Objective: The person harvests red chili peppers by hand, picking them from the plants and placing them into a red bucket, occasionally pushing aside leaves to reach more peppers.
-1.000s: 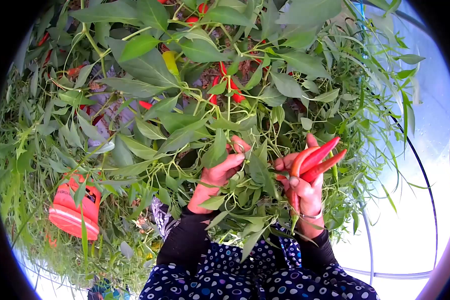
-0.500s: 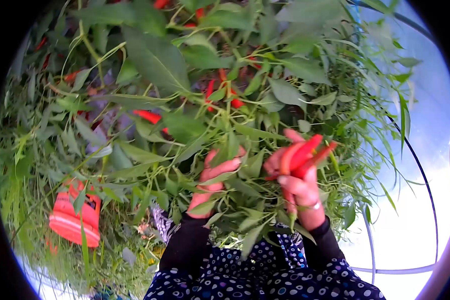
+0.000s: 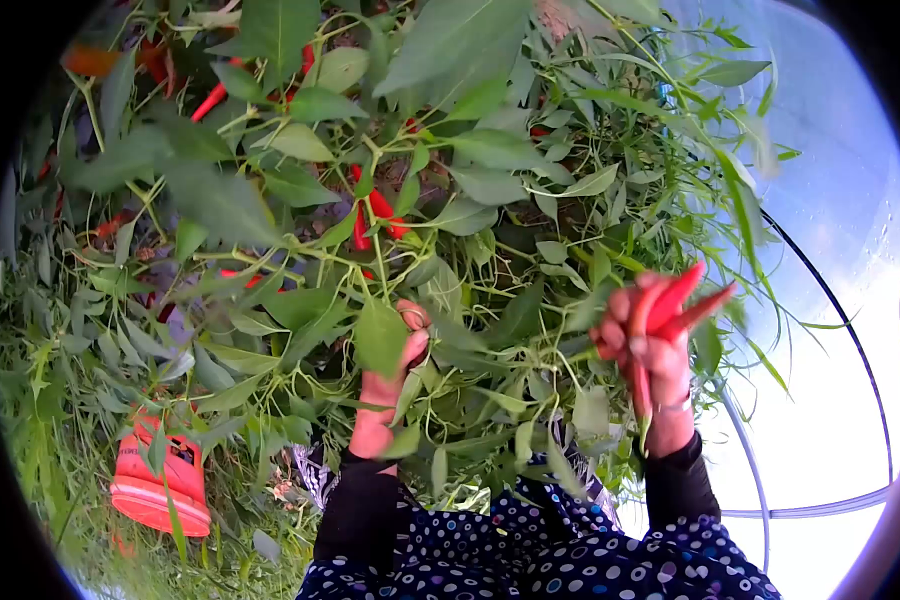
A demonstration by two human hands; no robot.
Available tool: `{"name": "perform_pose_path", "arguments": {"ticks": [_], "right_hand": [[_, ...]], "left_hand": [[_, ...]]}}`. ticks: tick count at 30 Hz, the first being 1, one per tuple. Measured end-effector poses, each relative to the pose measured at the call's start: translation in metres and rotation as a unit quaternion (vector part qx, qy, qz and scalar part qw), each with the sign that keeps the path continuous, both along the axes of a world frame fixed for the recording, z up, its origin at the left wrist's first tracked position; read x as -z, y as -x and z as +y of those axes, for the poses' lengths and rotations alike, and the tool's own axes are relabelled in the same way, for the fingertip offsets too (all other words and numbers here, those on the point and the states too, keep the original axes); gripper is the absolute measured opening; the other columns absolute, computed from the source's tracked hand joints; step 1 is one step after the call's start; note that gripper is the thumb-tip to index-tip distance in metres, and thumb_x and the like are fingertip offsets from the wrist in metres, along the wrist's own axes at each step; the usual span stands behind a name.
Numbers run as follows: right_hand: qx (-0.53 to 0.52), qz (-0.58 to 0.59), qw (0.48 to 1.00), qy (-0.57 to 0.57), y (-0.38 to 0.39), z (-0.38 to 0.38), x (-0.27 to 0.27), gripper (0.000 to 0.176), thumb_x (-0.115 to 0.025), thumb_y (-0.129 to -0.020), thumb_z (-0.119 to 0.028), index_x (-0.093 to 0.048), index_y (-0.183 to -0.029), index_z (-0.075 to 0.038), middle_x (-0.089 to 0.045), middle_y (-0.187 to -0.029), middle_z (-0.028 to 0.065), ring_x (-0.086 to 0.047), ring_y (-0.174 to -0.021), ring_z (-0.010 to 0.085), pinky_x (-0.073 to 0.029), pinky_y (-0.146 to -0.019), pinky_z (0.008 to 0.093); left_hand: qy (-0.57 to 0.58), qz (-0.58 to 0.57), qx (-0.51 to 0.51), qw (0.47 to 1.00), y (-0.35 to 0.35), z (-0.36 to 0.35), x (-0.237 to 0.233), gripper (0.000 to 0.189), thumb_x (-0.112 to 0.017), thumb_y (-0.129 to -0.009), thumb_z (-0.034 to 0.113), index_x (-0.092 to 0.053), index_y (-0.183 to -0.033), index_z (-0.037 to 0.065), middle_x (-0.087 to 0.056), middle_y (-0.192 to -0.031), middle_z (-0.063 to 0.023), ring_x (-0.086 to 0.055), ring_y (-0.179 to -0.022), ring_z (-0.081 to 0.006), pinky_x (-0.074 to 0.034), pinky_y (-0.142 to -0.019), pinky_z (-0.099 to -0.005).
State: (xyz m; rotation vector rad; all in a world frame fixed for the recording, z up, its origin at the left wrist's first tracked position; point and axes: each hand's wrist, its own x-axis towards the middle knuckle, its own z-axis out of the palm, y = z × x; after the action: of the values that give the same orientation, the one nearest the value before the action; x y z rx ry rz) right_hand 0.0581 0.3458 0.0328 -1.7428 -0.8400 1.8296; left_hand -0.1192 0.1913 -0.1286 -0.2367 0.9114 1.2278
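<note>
Several red chili peppers (image 3: 676, 301) are bunched in my right hand (image 3: 642, 335), with its fingers wrapped round them. One pepper points down along the palm, its green stem end near the wrist; others stick out up and to the right. My left hand (image 3: 413, 335) is among the foliage of the pepper plant (image 3: 315, 190), its fingers curled in. A broad leaf partly covers that hand, so what it grips, if anything, is hidden. Just above it, red chili peppers (image 3: 378, 215) hang on the plant.
A red plastic bucket (image 3: 160, 490) lies tilted in the grass at the lower left. More chili peppers (image 3: 210, 102) show between leaves at the upper left. To the right are a translucent plastic sheet (image 3: 820, 120), a black hose (image 3: 840, 300) and a grey pipe (image 3: 820, 508).
My right hand has moved right with the peppers, away from my left hand. My left hand has shifted slightly left and its fingers are more curled. The branches have swung left.
</note>
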Motion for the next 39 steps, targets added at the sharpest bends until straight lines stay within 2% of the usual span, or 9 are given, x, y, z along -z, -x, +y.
{"name": "perform_pose_path", "arguments": {"ticks": [7, 9, 10, 13, 16, 21, 24, 32, 39], "right_hand": [[0.114, 0.131, 0.984, -0.033, -0.055, 0.129, 0.102, 0.036, -0.056, -0.073, -0.01, -0.045, -0.106, -0.003, -0.054, -0.101, 0.0127, -0.055, -0.07, 0.0184, -0.05, -0.068, 0.0375], [0.07, 0.033, 0.997, 0.014, -0.052, 0.143, 0.123, 0.033, -0.057, -0.072, -0.01, -0.046, -0.102, -0.003, -0.056, -0.092, 0.0122, -0.055, -0.064, 0.0189, -0.05, -0.06, 0.0353], [-0.07, -0.076, 0.992, 0.076, -0.054, 0.15, 0.133, 0.034, -0.058, -0.071, -0.012, -0.048, -0.103, -0.003, -0.057, -0.094, 0.0135, -0.056, -0.06, 0.0179, -0.047, -0.05, 0.0303], [-0.087, -0.104, 0.967, 0.214, -0.048, 0.149, 0.177, 0.013, -0.061, -0.069, -0.014, -0.051, -0.071, -0.006, -0.055, -0.062, 0.0073, -0.056, -0.053, 0.0202, -0.044, -0.042, 0.0298], [-0.034, -0.09, 0.975, 0.199, -0.035, 0.15, 0.199, 0.015, -0.06, -0.069, -0.017, -0.048, -0.065, -0.008, -0.056, -0.06, 0.0081, -0.055, -0.05, 0.0209, -0.043, -0.042, 0.0297], [0.132, 0.043, 0.986, 0.093, -0.047, 0.139, 0.221, 0.03, -0.058, -0.073, -0.017, -0.047, -0.1, -0.008, -0.055, -0.067, 0.0079, -0.051, -0.049, 0.0216, -0.044, -0.05, 0.036], [0.088, 0.163, 0.983, 0.016, -0.044, 0.089, 0.167, 0.043, -0.063, -0.073, -0.019, -0.045, -0.11, -0.007, -0.047, -0.074, 0.0029, -0.049, -0.061, 0.0184, -0.045, -0.058, 0.0331], [0.181, 0.204, 0.96, 0.057, -0.058, 0.027, 0.135, 0.024, -0.059, -0.072, -0.013, -0.048, -0.093, -0.007, -0.044, -0.066, 0.0007, -0.045, -0.063, 0.0149, -0.05, -0.07, 0.0355], [0.201, 0.189, 0.961, 0.005, -0.071, -0.003, 0.086, 0.049, -0.061, -0.071, -0.014, -0.048, -0.118, -0.012, -0.048, -0.092, 0.0054, -0.045, -0.064, 0.014, -0.049, -0.072, 0.0382]], "left_hand": [[0.021, -0.02, -0.039, 0.999, -0.005, -0.012, 0.009, 0.02, -0.063, -0.071, 0.009, -0.049, -0.084, 0.004, -0.054, -0.09, -0.0084, -0.051, -0.082, -0.0153, -0.04, -0.074, -0.0262], [0.059, 0.006, -0.01, 0.998, -0.001, -0.006, 0.0, 0.022, -0.061, -0.072, 0.012, -0.043, -0.085, 0.008, -0.05, -0.088, -0.0064, -0.055, -0.075, -0.0193, -0.046, -0.072, -0.0317], [0.051, 0.011, -0.021, 0.998, -0.004, -0.011, 0.005, 0.022, -0.061, -0.073, 0.013, -0.043, -0.085, 0.009, -0.05, -0.088, -0.0059, -0.056, -0.076, -0.0191, -0.048, -0.071, -0.0323], [0.072, -0.027, -0.023, 0.997, 0.0, -0.011, 0.004, 0.02, -0.062, -0.069, 0.006, -0.048, -0.083, 0.004, -0.054, -0.088, -0.0091, -0.053, -0.082, -0.0163, -0.042, -0.076, -0.0281], [0.078, -0.042, -0.05, 0.995, 0.0, -0.003, -0.003, 0.022, -0.065, -0.069, 0.009, -0.047, -0.081, 0.005, -0.054, -0.086, -0.008, -0.053, -0.082, -0.0165, -0.042, -0.076, -0.0281], [0.087, -0.068, -0.055, 0.992, 0.002, -0.004, -0.004, 0.024, -0.067, -0.07, 0.011, -0.046, -0.081, 0.006, -0.052, -0.086, -0.0072, -0.053, -0.081, -0.0169, -0.043, -0.076, -0.0291], [0.066, -0.091, -0.063, 0.992, 0.002, -0.006, 0.001, 0.024, -0.066, -0.07, 0.01, -0.046, -0.081, 0.006, -0.054, -0.085, -0.0081, -0.054, -0.081, -0.0177, -0.044, -0.074, -0.0295], [0.04, -0.06, -0.057, 0.996, -0.003, -0.013, 0.012, 0.023, -0.067, -0.068, 0.008, -0.047, -0.08, 0.005, -0.055, -0.086, -0.0099, -0.055, -0.077, -0.0184, -0.045, -0.07, -0.0295], [0.04, -0.019, -0.025, 0.999, -0.004, -0.016, 0.012, 0.023, -0.062, -0.071, 0.01, -0.043, -0.084, 0.007, -0.051, -0.083, -0.0068, -0.058, -0.075, -0.0205, -0.049, -0.068, -0.0322]]}}
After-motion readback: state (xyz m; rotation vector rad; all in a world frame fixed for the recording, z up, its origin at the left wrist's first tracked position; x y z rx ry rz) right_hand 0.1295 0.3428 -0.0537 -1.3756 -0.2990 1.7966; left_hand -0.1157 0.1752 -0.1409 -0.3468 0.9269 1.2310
